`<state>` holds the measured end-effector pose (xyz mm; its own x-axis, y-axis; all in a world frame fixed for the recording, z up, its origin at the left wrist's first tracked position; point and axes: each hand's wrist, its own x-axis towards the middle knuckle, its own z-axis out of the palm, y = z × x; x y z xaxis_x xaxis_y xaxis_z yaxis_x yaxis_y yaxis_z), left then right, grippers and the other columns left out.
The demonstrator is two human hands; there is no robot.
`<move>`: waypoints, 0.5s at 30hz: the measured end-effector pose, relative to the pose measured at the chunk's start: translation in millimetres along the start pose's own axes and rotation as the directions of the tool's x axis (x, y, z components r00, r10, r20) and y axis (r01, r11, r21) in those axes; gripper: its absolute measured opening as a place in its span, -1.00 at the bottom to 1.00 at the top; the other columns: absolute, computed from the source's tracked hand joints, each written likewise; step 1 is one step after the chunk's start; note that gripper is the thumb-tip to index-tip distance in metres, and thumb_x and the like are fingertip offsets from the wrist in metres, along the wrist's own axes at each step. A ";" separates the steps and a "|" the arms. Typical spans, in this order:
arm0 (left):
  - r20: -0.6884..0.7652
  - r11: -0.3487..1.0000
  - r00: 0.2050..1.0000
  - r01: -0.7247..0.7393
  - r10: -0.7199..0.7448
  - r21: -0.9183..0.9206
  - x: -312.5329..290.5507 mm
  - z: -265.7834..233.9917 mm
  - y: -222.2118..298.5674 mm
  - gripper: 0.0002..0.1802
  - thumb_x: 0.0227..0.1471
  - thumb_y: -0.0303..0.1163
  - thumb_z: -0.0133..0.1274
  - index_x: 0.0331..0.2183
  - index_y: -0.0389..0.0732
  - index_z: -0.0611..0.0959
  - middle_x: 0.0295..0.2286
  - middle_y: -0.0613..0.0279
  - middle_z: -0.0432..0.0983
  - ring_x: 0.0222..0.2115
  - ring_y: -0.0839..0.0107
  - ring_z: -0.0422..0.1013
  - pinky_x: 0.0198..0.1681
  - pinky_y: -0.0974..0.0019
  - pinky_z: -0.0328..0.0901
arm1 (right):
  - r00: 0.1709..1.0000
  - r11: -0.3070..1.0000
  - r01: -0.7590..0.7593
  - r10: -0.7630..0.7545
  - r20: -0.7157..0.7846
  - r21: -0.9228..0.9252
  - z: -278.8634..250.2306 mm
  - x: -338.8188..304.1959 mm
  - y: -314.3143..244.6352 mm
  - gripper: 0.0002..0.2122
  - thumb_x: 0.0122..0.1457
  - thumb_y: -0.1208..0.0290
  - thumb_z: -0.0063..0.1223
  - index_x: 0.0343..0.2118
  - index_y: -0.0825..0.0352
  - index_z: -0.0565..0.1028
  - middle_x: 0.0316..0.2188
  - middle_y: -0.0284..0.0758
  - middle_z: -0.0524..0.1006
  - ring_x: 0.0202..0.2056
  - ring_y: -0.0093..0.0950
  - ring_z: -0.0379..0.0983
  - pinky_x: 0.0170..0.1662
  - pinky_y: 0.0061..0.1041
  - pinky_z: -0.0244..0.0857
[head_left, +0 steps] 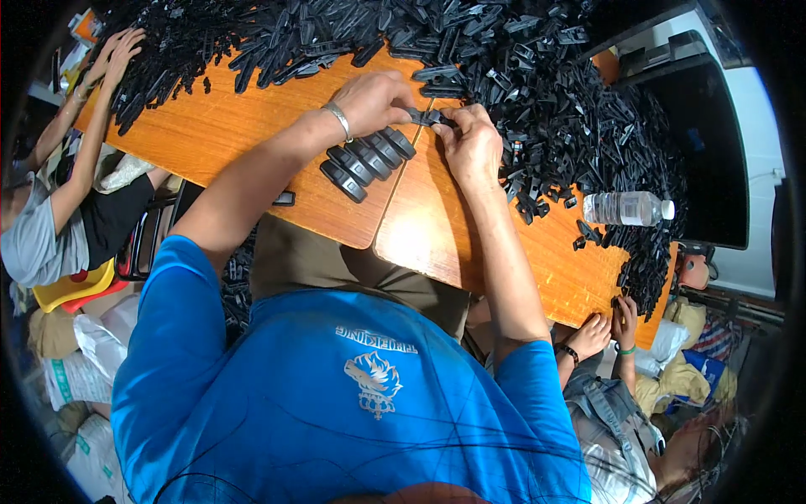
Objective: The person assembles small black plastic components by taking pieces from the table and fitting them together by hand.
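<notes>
Between my two hands, just above the wooden table (294, 113), is a small dark black plastic part (425, 117). My left hand (369, 101), with a metal bracelet at its wrist, pinches the left end. The fingers of my right hand (474, 147) are closed on the right end. The exact shape of the part is partly hidden by my fingertips. Below my left hand, a row of several rounded black plastic pieces (367, 164) lies close together on the table.
A large heap of black plastic parts (554, 101) covers the far and right side. A clear water bottle (625, 208) lies on its side at right. One co-worker's hands (117, 57) are at far left, another's (600, 332) at the lower right. A dark screen (701, 143) stands at right.
</notes>
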<state>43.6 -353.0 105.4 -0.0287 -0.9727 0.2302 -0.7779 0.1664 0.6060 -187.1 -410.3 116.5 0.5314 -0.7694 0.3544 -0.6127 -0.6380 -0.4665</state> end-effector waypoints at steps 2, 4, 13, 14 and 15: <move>-0.006 1.000 1.000 -0.023 0.023 -0.020 -0.5 3.9 -2.1 -0.77 0.01 -0.33 0.45 -0.27 -0.19 0.80 -0.30 0.24 0.61 -0.27 0.20 0.58 -0.17 0.14 0.46 | 0.999 0.999 0.038 -0.038 0.017 0.003 -0.1 1.8 4.5 -0.73 0.04 0.43 0.51 -0.16 0.25 0.73 -0.25 -0.24 0.61 -0.24 -0.17 0.65 -0.17 -0.22 0.53; -0.030 0.999 0.999 -0.035 0.034 -0.035 -1.9 6.6 -5.6 -0.77 0.02 -0.34 0.45 -0.27 -0.19 0.80 -0.30 0.24 0.61 -0.27 0.20 0.57 -0.17 0.14 0.45 | 0.999 0.999 0.043 -0.043 0.028 -0.006 -1.4 5.1 9.3 -0.73 0.02 0.42 0.52 -0.18 0.26 0.74 -0.27 -0.26 0.61 -0.23 -0.18 0.65 -0.17 -0.23 0.54; -0.005 0.996 0.999 -0.047 0.046 -0.081 9.3 7.8 0.2 -0.77 -0.01 -0.39 0.45 -0.28 -0.25 0.78 -0.32 0.21 0.57 -0.29 0.17 0.55 -0.18 0.15 0.44 | 0.977 0.977 0.209 -0.211 0.024 0.043 14.5 18.1 2.2 -0.77 0.03 0.46 0.52 -0.23 0.32 0.72 -0.32 -0.19 0.60 -0.31 -0.11 0.63 -0.26 -0.22 0.51; 0.008 0.996 0.998 -0.063 0.064 -0.070 6.5 8.3 -0.7 -0.77 -0.01 -0.40 0.45 -0.29 -0.26 0.78 -0.32 0.21 0.57 -0.30 0.18 0.55 -0.19 0.16 0.44 | 0.979 0.978 0.200 -0.201 0.025 0.058 12.8 14.5 -0.5 -0.76 0.03 0.45 0.52 -0.24 0.33 0.72 -0.33 -0.19 0.60 -0.31 -0.12 0.63 -0.26 -0.22 0.51; 0.071 0.993 0.996 -0.045 0.052 -0.105 8.1 7.1 -2.9 -0.77 0.00 -0.41 0.45 -0.26 -0.24 0.80 -0.33 0.22 0.57 -0.31 0.26 0.54 -0.19 0.20 0.45 | 0.979 0.978 0.200 -0.201 0.019 0.055 8.9 10.9 -1.4 -0.76 0.03 0.45 0.52 -0.24 0.33 0.72 -0.33 -0.19 0.60 -0.31 -0.12 0.63 -0.26 -0.22 0.51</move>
<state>41.2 -362.5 100.1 -0.1137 -0.9716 0.2073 -0.7056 0.2259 0.6717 -175.3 -417.4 113.8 0.6544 -0.6249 0.4257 -0.4611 -0.7760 -0.4304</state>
